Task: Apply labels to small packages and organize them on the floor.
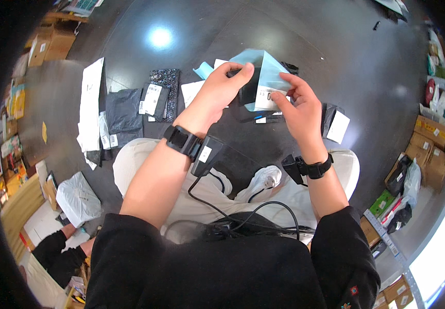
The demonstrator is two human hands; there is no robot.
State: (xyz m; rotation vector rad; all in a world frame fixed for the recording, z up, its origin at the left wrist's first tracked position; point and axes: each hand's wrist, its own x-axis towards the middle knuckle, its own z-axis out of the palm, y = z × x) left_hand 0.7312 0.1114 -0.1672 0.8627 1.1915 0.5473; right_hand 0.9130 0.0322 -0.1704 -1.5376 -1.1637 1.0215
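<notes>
In front of me, over the dark floor, both hands are on a light-blue plastic mailing bag (272,75) with a white printed label (265,99). My right hand (303,104) pinches the bag by its labelled side, thumb on the label and fingers at the edge. A dark, flat item (248,92) shows beside the blue film; whether it sits inside the bag cannot be told. My left hand (220,85) grips this item and the bag's left side, its thumb on top and its other fingertips partly hidden. Each wrist carries a black strapped-on device.
Dark plastic mailers (124,106), a speckled bubble mailer (171,83) and a long white parcel (91,104) lie to the left. A black parcel (334,123) lies right. Cables (245,220) cross my lap. Shelves with cartons (425,150) stand right; another person's arms (66,247) reach toward a white bag (79,199).
</notes>
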